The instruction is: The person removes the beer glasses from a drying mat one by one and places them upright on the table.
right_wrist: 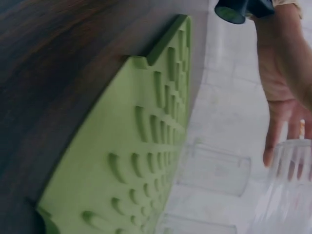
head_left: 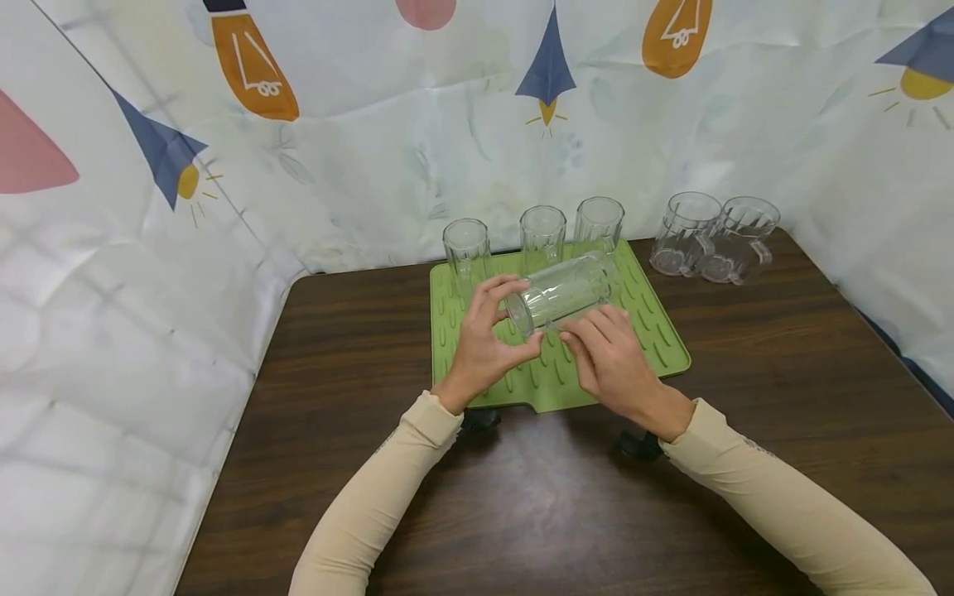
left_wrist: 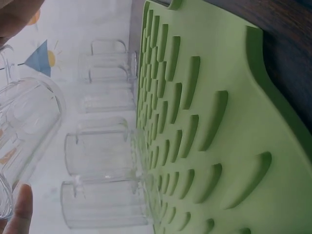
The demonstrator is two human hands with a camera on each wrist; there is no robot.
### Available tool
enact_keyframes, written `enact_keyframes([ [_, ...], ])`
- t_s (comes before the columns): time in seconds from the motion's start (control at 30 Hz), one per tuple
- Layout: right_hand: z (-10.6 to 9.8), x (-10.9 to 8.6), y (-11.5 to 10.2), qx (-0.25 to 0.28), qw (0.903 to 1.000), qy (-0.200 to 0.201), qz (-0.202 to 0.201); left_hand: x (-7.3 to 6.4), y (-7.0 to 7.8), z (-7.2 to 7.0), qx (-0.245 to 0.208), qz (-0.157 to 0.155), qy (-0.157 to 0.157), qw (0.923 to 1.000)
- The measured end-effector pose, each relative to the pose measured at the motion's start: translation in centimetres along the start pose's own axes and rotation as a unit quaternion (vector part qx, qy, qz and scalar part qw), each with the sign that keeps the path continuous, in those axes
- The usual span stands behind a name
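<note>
Both hands hold a clear glass mug (head_left: 562,291) tilted on its side above the green drying mat (head_left: 659,348). My left hand (head_left: 483,343) grips its left end, fingers over the top and thumb below. On the mug's near side, my right hand (head_left: 613,358) pinches it with curled fingers, where the handle is mostly hidden. The held mug (left_wrist: 24,126) fills the left edge of the left wrist view. In the right wrist view, the left hand's fingers (right_wrist: 274,139) spread around the mug's end.
Three clear glasses stand upright along the mat's back, the left glass (head_left: 467,244) apart from the middle glass (head_left: 542,232) and right glass (head_left: 599,222). Two glass mugs with handles, one (head_left: 674,244) beside another (head_left: 738,244), stand on the dark wooden table (head_left: 313,397). A patterned curtain (head_left: 358,165) hangs behind.
</note>
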State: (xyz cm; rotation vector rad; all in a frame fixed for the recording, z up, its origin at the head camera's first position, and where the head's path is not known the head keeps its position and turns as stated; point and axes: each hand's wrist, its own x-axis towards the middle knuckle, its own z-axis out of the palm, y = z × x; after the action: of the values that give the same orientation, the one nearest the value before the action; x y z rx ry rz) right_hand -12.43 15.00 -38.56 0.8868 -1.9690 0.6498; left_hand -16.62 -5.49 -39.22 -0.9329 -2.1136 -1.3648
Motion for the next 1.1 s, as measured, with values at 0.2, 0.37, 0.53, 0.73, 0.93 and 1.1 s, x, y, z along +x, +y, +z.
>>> enact_keyframes([
  [0.2, -0.7, 0.6, 0.2, 0.053, 0.9969, 0.028, 0.051, 0.1, -0.1, -0.1, -0.008, 0.000, 0.008, 0.9999],
  [0.37, -1.6, 1.0, 0.4, 0.070, 0.9898, 0.072, 0.101, 0.4, 0.2, -0.2, -0.013, 0.013, 0.017, 0.9997],
  [0.53, -2.7, 1.5, 0.4, 0.100, 0.9749, 0.127, 0.153, 0.6, 0.4, -0.4, -0.008, 0.027, 0.023, 0.9993],
  [0.73, -3.6, 1.6, 0.7, 0.247, 0.9226, 0.169, 0.244, 0.7, 0.4, -0.8, -0.009, 0.039, 0.026, 0.9989],
  [0.93, -4.0, 1.3, 1.3, 0.356, 0.8434, 0.212, 0.342, 0.8, 0.4, -1.2, 0.007, 0.060, 0.030, 0.9977],
  [1.1, -4.0, 1.0, 1.4, 0.447, 0.7600, 0.243, 0.404, 0.7, 0.3, -1.3, 0.010, 0.072, 0.035, 0.9967],
])
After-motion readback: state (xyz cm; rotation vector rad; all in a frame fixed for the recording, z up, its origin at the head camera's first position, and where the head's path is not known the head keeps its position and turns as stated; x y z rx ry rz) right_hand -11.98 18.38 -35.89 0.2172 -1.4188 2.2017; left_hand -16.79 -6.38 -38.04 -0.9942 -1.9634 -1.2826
